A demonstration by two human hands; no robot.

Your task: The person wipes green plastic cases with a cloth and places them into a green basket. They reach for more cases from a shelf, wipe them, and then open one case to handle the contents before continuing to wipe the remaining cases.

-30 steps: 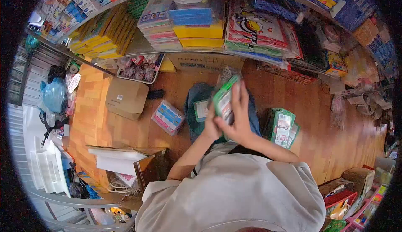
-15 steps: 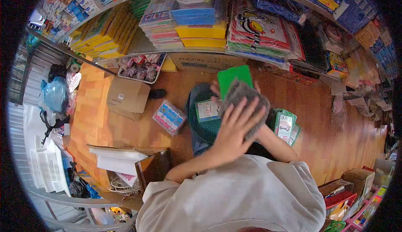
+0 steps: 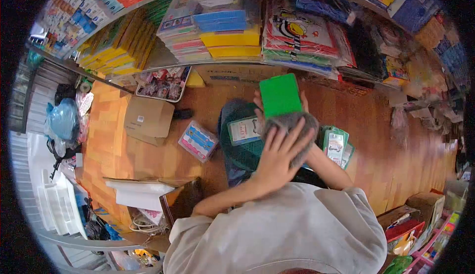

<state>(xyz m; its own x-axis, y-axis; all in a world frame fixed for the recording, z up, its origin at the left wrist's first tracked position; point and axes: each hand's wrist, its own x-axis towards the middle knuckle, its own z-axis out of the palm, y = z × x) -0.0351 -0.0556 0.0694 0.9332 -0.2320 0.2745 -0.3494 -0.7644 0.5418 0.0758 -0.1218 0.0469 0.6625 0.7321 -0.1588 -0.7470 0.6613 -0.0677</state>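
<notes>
My left hand [image 3: 281, 156] lies over a grey fuzzy cloth [image 3: 283, 119], its fingers bent around it. The cloth touches the lower part of a bright green flat box [image 3: 280, 95]. From underneath, my right hand [image 3: 304, 101] supports this box, with fingertips showing at both side edges and the palm hidden. Left of the hands, a green case with a white label [image 3: 244, 129] rests on a dark green round surface [image 3: 242, 152]. More green labelled cases [image 3: 335, 145] are to the right of my right forearm.
A clear pack with a blue and pink label [image 3: 198, 141] and a flattened cardboard box [image 3: 148, 117] are on the wooden floor. A tray of small packets [image 3: 164, 83] stands by the loaded shelf [image 3: 173, 58]. An open carton [image 3: 183, 199] is at lower left.
The grey cloth and my left hand have moved slightly down the green box, uncovering more of its face. My right hand still supports the box. The view has shifted slightly.
</notes>
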